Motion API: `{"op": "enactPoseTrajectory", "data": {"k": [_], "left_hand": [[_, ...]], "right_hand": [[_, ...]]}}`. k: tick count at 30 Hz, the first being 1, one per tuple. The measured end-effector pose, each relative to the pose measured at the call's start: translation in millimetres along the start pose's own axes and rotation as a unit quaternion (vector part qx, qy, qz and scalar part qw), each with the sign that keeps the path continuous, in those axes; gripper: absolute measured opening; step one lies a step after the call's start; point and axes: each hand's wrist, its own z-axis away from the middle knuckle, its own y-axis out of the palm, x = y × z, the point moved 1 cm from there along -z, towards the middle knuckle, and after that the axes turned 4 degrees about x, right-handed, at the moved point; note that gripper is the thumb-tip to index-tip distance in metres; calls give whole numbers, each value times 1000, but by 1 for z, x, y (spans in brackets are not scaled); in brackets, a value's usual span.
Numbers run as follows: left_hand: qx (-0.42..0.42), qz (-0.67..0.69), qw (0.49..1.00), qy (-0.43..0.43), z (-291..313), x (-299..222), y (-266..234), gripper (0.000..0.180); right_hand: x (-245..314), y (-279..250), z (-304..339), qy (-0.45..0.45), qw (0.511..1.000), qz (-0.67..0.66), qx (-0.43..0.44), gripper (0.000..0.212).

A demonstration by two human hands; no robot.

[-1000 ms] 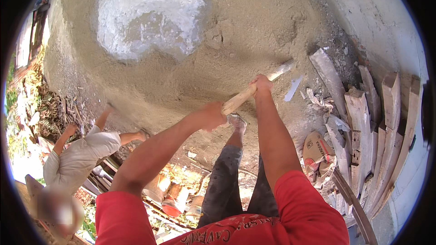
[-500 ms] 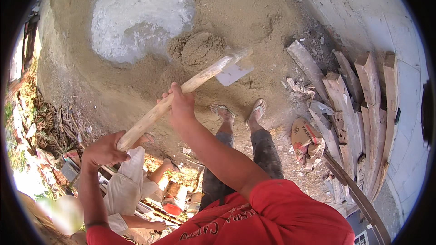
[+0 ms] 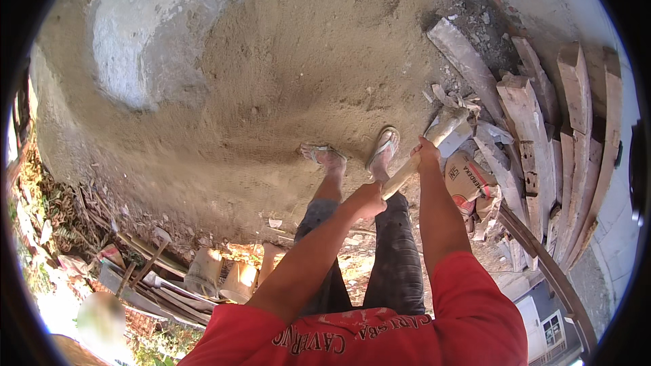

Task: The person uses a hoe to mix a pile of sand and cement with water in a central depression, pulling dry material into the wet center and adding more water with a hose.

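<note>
My left hand [image 3: 368,200] is closed around the near end of a hoe's [image 3: 403,180] pale wooden handle. Farther up the same handle, my right hand [image 3: 426,152] grips it close to the head. The hoe slants up and to the right, past my right foot. Its grey metal blade [image 3: 458,137] hangs beside crumpled scraps and wood, so its edge is partly hard to make out. Brown sandy material [image 3: 291,61] spreads in front of my sandalled feet, with a whitish-grey powdery patch [image 3: 146,34] at the far left.
Old timber beams [image 3: 519,112] lean along the pale wall [image 3: 620,183] on the right. A brown paper sack [image 3: 468,179] lies near my right arm. Buckets [image 3: 205,271], sticks and debris [image 3: 163,257] lie at the lower left.
Both my hands and the hoe have swung from the left over to the right. The view has shifted, placing the pale patch farther left. A person seated at lower left is no longer seen.
</note>
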Motion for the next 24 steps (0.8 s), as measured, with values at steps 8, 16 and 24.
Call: {"op": "enactPoseTrajectory", "data": {"k": [8,16,24], "left_hand": [[-87,-36,993,-78,141,78,-135,45],[-159,-129,970,-131,325,44,-191,39],[-163,-4,961,-223,534,-23,-228,41]], "right_hand": [[-106,177,95,89,990,-65,85,20],[-123,264,253,115,975,-120,149,14],[-114,289,490,188,897,-195,349,10]]}}
